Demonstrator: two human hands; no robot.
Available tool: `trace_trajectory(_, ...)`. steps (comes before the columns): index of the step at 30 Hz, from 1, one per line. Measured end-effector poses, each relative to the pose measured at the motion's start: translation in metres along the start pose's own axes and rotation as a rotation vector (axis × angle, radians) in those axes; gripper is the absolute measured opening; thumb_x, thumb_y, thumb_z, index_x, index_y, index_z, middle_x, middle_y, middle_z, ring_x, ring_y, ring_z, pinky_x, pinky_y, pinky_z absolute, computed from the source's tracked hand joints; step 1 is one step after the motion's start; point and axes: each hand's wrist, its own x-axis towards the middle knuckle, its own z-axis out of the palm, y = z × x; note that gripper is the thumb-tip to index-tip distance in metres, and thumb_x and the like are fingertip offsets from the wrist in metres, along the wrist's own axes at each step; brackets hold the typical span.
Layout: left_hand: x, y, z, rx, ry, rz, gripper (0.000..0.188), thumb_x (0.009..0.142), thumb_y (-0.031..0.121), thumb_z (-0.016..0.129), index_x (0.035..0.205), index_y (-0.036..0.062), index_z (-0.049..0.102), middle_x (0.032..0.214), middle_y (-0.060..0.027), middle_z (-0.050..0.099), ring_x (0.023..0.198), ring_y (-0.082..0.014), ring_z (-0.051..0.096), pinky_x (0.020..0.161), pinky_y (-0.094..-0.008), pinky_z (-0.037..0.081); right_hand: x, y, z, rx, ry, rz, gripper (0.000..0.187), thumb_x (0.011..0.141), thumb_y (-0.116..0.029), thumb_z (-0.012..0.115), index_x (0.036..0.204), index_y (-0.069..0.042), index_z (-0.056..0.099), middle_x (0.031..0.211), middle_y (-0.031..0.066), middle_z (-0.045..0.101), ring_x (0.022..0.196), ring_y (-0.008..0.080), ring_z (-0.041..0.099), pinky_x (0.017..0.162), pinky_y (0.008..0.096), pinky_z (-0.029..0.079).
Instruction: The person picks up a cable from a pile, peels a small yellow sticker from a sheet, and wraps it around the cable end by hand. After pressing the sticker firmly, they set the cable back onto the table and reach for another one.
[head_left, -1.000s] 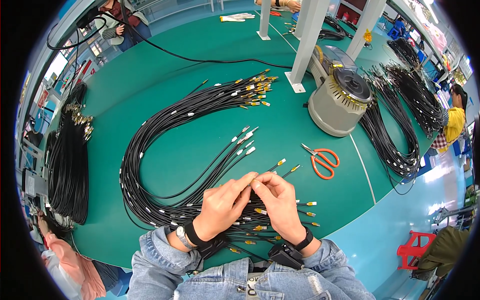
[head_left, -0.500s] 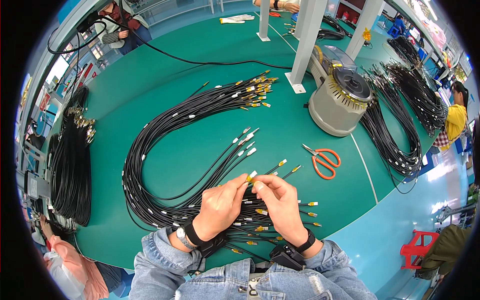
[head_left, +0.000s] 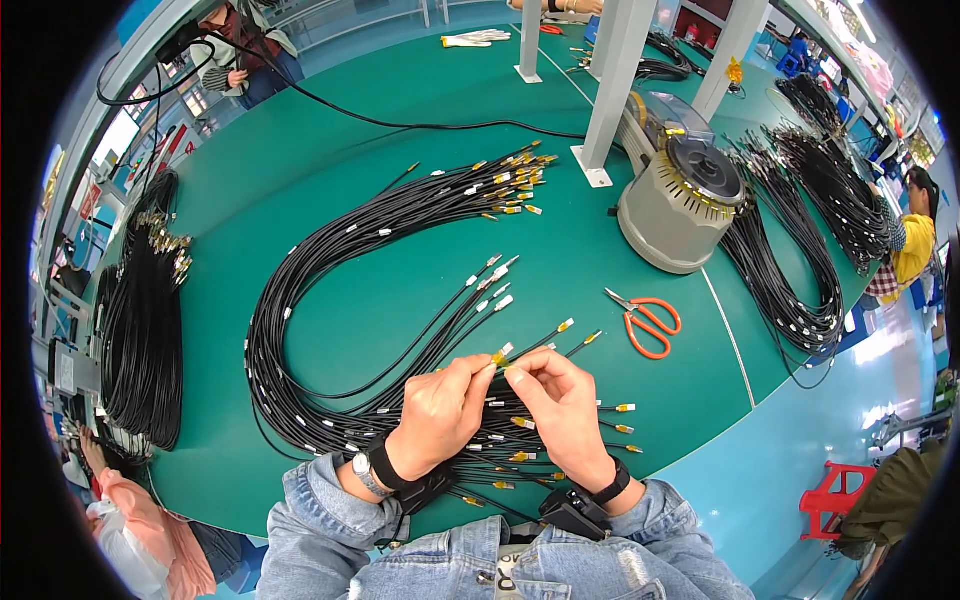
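Note:
A cable end with a white tip and a strip of yellow tape (head_left: 501, 357) pokes up between my two hands. My left hand (head_left: 440, 405) is closed, thumb and forefinger pinching the cable just below the tip. The fingers of my right hand (head_left: 555, 395) are pinched together at the tape's right side. Beneath both hands spreads a large bundle of black cables (head_left: 285, 330), curving left and round to the far side. Many of its ends carry yellow tape or white tips. My palms hide part of the bundle.
Orange-handled scissors (head_left: 650, 325) lie to the right on the green table (head_left: 400, 250). Behind them stands a round grey tape dispenser (head_left: 675, 210) beside a white post (head_left: 605, 110). More black cable bundles (head_left: 145, 350) lie left and right. White gloves (head_left: 475, 38) rest at the back. Other people are nearby.
My hands stay nearly in place, both still pinching at the cable end. The white tip and tape shift very slightly. At the back left, another person's hand has moved.

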Motion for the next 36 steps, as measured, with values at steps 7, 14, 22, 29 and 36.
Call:
trace_trajectory(7,-0.001,0.003,0.0,-0.128,-0.101,-0.18,0.004,0.089,0.003,0.053,0.087,-0.0004,0.055,0.057,-0.0042,0.058,0.043,-0.0124,0.056,0.04,-0.025,0.042,0.003,0.003,0.001,-0.004,0.008,-0.031,0.009,0.085,-0.007,0.061,0.083,0.002,0.06,0.083,0.0025,0.058,0.075,0.0079,0.055,0.071,0.0232,0.044)
trace_trajectory(14,0.002,0.007,-0.005,-0.365,-0.197,-0.376,0.014,0.093,0.008,0.048,0.086,-0.0009,0.054,0.056,-0.0033,0.056,0.042,-0.0083,0.051,0.038,-0.0223,0.038,0.005,0.008,0.0,-0.021,0.022,-0.088,0.008,0.085,-0.007,0.061,0.083,0.001,0.06,0.084,0.0032,0.057,0.075,0.0089,0.055,0.07,0.0237,0.045)
trace_trajectory(22,0.007,0.004,-0.012,-0.684,-0.324,-0.617,0.022,0.096,0.018,0.044,0.087,0.0007,0.054,0.058,-0.0027,0.055,0.041,-0.0061,0.045,0.038,-0.0199,0.034,0.005,0.007,0.0,-0.017,0.02,-0.076,0.008,0.085,-0.007,0.06,0.084,0.001,0.06,0.085,0.0037,0.058,0.077,0.0096,0.056,0.071,0.024,0.045)
trace_trajectory(29,0.011,-0.006,-0.021,-0.939,-0.466,-0.724,0.024,0.097,0.021,0.043,0.088,0.0022,0.056,0.061,-0.0018,0.056,0.044,-0.0061,0.047,0.042,-0.0182,0.037,0.004,0.006,0.001,-0.027,0.002,-0.106,0.008,0.086,-0.007,0.06,0.084,0.001,0.06,0.085,0.0042,0.058,0.078,0.01,0.057,0.071,0.0241,0.045)
trace_trajectory(36,0.017,-0.016,-0.027,-1.145,-0.627,-0.791,0.029,0.097,0.026,0.043,0.087,0.0017,0.056,0.061,-0.0009,0.056,0.046,-0.0066,0.048,0.046,-0.0189,0.037,0.005,0.01,-0.001,-0.05,-0.036,-0.141,0.008,0.086,-0.007,0.06,0.086,0.001,0.06,0.087,0.0043,0.056,0.079,0.0101,0.055,0.072,0.0245,0.045)
